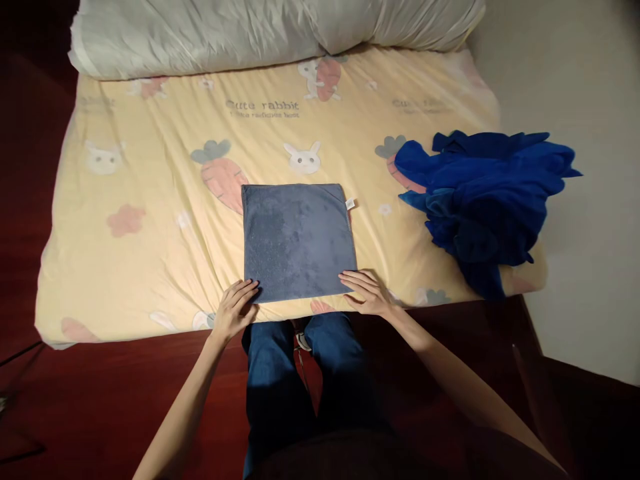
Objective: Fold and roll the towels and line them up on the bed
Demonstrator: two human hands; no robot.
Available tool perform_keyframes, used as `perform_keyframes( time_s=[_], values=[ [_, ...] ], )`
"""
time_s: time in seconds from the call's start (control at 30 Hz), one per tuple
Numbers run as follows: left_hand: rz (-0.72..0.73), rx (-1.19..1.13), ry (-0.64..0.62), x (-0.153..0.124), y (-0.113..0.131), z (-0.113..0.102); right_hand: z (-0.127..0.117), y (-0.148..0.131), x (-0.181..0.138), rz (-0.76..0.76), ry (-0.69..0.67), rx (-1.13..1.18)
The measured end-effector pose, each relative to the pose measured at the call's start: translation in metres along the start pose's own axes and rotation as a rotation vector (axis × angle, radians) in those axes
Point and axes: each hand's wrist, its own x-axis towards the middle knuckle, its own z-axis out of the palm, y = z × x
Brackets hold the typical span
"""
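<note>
A square grey-blue cloth (pixel 299 240) lies flat and smooth on the yellow bed sheet, a small white tag sticking out at its right edge. My left hand (pixel 235 308) rests at the cloth's near left corner, fingers stretched over it and thumb just below the edge. At the near right corner, the fingers of my right hand (pixel 367 291) lie flat on the cloth, the thumb apart from them. Neither hand lifts the cloth.
A crumpled heap of bright blue cloths (pixel 495 193) sits on the right side of the bed. The sheet (pixel 150 267) has rabbit and carrot prints. A rolled pale quilt (pixel 225 37) lies along the far side. A white wall (pixel 580 267) stands at right, dark red floor (pixel 125 400) below.
</note>
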Motion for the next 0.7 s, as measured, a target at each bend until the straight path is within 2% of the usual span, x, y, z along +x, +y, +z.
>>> perform_keyframes(
  time_s=[0.17, 0.37, 0.5, 0.7],
  values=[
    [-0.080, -0.028, -0.021, 0.007, -0.001, 0.000, 0.006, -0.002, 0.008, 0.102, 0.058, 0.076],
    [-0.080, -0.077, 0.063, 0.019, -0.003, 0.007, 0.019, -0.009, 0.014, 0.324, 0.210, 0.178],
    [-0.132, -0.107, 0.113, 0.016, -0.002, 0.007, 0.021, -0.014, 0.015, 0.439, 0.320, 0.323],
    [-0.246, -0.188, 0.135, 0.011, 0.008, 0.005, 0.023, -0.016, 0.007, 0.560, 0.396, 0.515]
  ],
)
